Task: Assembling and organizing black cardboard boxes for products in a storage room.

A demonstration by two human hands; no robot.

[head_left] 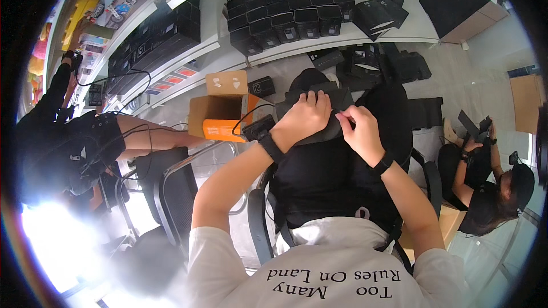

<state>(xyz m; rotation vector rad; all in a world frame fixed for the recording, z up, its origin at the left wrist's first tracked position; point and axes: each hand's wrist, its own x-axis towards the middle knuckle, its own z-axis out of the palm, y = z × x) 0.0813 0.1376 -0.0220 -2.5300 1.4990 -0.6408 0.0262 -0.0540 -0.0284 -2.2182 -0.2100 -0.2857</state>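
Note:
A dark, flat black cardboard piece, perhaps a folded box, rests over my lap. My left hand lies across it, knuckles up and fingers curled onto its surface. At the right edge of the same piece, my right hand is closed, with thumb and forefinger pinched together. Whatever sits in that pinch is too small to make out. A black device on a strap is worn on my left wrist, with a cable running from it; a black band circles my right wrist.
An open cardboard box with an orange side stands left of my knees. Black boxes fill the shelf ahead, and more black packages lie below it. One person stands at left; another sits at right, holding black card.

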